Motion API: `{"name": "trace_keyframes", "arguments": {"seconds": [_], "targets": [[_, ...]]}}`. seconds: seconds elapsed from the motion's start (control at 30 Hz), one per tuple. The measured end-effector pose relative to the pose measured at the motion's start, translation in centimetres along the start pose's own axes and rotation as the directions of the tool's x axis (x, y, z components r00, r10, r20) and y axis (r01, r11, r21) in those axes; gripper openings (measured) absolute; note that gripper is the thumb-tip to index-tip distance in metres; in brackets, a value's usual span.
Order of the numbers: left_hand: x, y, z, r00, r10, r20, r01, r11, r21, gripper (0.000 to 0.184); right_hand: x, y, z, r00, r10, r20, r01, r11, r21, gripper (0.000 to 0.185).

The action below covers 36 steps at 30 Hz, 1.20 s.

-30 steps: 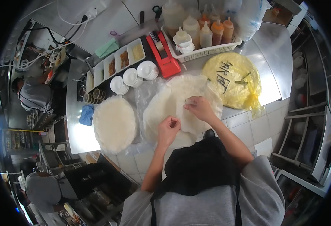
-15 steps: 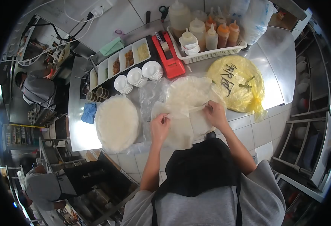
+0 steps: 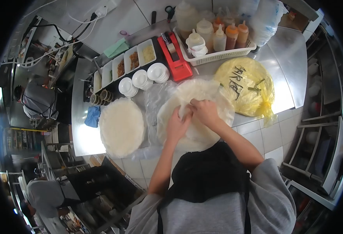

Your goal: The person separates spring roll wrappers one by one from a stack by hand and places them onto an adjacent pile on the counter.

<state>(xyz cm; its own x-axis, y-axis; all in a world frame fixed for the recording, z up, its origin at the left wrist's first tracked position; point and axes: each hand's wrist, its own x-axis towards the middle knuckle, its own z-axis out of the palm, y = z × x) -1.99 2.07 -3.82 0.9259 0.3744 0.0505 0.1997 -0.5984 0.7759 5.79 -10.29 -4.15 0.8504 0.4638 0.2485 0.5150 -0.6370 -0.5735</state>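
A round stack of thin, pale wrapper sheets (image 3: 208, 136) lies in front of me on clear plastic. Both hands are close together over its middle. My left hand (image 3: 178, 124) is curled, with a whitish fold of sheet between its thumb and fingers. My right hand (image 3: 205, 112) is bent with its fingertips pinched at the same fold, touching or almost touching the left thumb. What exactly lies under the right fingertips is hidden. Left of the plastic, a second round pale stack (image 3: 121, 126) rests on the metal table.
A yellow plastic bag (image 3: 245, 87) holding a flat round bundle lies right. Behind are a red tape dispenser (image 3: 175, 58), a basket (image 3: 218, 58) of squeeze bottles, stacked white dishes (image 3: 140, 79) and food trays (image 3: 134, 58). A blue cloth (image 3: 92, 116) lies left. Two people work further left.
My hands have come together over the stack's middle from being apart. The sheet stretched between them, which hung over the near edge, is now gathered in a fold.
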Motion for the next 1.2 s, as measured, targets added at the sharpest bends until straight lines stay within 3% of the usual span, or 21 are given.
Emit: {"name": "trace_keyframes", "arguments": {"seconds": [0.03, 0.13, 0.17, 0.23, 0.27, 0.33, 0.4, 0.5, 0.6, 0.63, 0.7, 0.73, 0.83, 0.93, 0.97, 1.03, 1.07, 1.2], "targets": [[0.6, 0.2, 0.0, 0.995, -0.076, 0.071, 0.08, 0.995, -0.053, 0.031, 0.0, 0.1, 0.0, 0.999, -0.034, -0.036, 0.034, 0.999, 0.002, 0.023], [0.2, -2.7, -1.3, 0.999, -0.038, -0.027, 0.036, 0.996, -0.079, 0.028, -0.6, 1.2, -2.0, 0.99, 0.093, -0.108, -0.079, 0.989, 0.129, 0.026], [-0.4, -3.2, -2.5, 0.997, -0.077, -0.017, 0.076, 0.996, -0.042, 0.029, -1.1, 1.7, -3.2, 0.98, 0.143, -0.141, -0.136, 0.989, 0.063, 0.028], [-1.8, -2.7, -4.9, 0.988, -0.154, 0.002, 0.154, 0.987, 0.038, 0.03, -2.4, 2.5, -4.1, 0.965, 0.214, -0.15, -0.197, 0.973, 0.122, 0.029], [-2.2, -3.0, -4.8, 0.993, -0.116, -0.003, 0.116, 0.992, 0.047, 0.03, -3.0, 2.9, -4.3, 0.957, 0.25, -0.145, -0.228, 0.962, 0.153, 0.03], [-3.1, -3.6, -4.5, 0.999, -0.048, -0.011, 0.049, 0.997, 0.067, 0.03, -3.5, 3.1, -4.2, 0.96, 0.28, -0.022, -0.274, 0.952, 0.138, 0.022], [-3.2, -2.8, -4.6, 0.99, -0.091, 0.107, 0.081, 0.992, 0.094, 0.027, -3.1, 3.1, -4.9, 0.963, 0.262, 0.064, -0.27, 0.943, 0.197, 0.022], [-2.7, -3.0, -4.2, 0.982, -0.006, 0.19, -0.012, 0.996, 0.093, 0.027, -1.3, 2.8, -4.1, 0.998, -0.007, -0.055, 0.019, 0.973, 0.23, 0.026], [-2.6, -2.8, -4.0, 0.974, 0.021, 0.226, -0.054, 0.988, 0.142, 0.03, 1.1, 1.3, -3.0, 0.995, -0.095, 0.016, 0.094, 0.993, 0.066, 0.022], [-2.2, -2.5, -4.0, 0.973, 0.012, 0.231, -0.053, 0.984, 0.171, 0.031, 2.0, 1.2, -2.2, 0.995, -0.047, 0.088, 0.045, 0.999, 0.025, 0.021], [-1.2, -1.4, -3.1, 0.991, 0.11, 0.074, -0.123, 0.969, 0.214, 0.033, 3.2, 1.3, -0.2, 0.972, 0.05, 0.229, -0.037, 0.997, -0.061, 0.02], [-0.4, -0.7, -2.5, 0.987, 0.16, -0.011, -0.152, 0.958, 0.241, 0.034, 3.3, 1.0, -0.1, 0.977, 0.006, 0.214, -0.003, 1.0, -0.017, 0.02], [2.4, 1.3, -1.0, 0.991, 0.123, -0.043, -0.109, 0.963, 0.245, 0.034, 3.2, 0.6, -0.6, 0.98, -0.114, 0.163, 0.098, 0.99, 0.106, 0.019], [3.3, 1.0, -2.4, 0.993, 0.011, 0.118, -0.042, 0.963, 0.266, 0.034, 3.2, 1.5, -3.2, 0.981, -0.186, 0.059, 0.172, 0.966, 0.195, 0.02], [2.9, 0.6, -3.1, 0.998, 0.059, 0.012, -0.06, 0.981, 0.183, 0.033, 3.0, 1.9, -4.6, 0.979, -0.204, 0.026, 0.194, 0.957, 0.216, 0.02], [1.0, -0.7, -5.1, 0.972, 0.124, -0.2, -0.122, 0.992, 0.022, 0.031, 2.4, 3.4, -6.6, 0.997, 0.047, 0.057, -0.064, 0.94, 0.334, 0.021], [0.5, -1.1, -6.6, 0.973, 0.053, -0.226, -0.067, 0.996, -0.055, 0.03, 2.2, 4.6, -7.5, 0.987, 0.156, 0.027, -0.157, 0.938, 0.31, 0.023], [-1.7, -2.4, -9.2, 0.96, -0.075, -0.269, 0.029, 0.985, -0.171, 0.031, -0.1, 5.7, -8.0, 0.962, 0.273, -0.017, -0.23, 0.84, 0.49, 0.034]]}}
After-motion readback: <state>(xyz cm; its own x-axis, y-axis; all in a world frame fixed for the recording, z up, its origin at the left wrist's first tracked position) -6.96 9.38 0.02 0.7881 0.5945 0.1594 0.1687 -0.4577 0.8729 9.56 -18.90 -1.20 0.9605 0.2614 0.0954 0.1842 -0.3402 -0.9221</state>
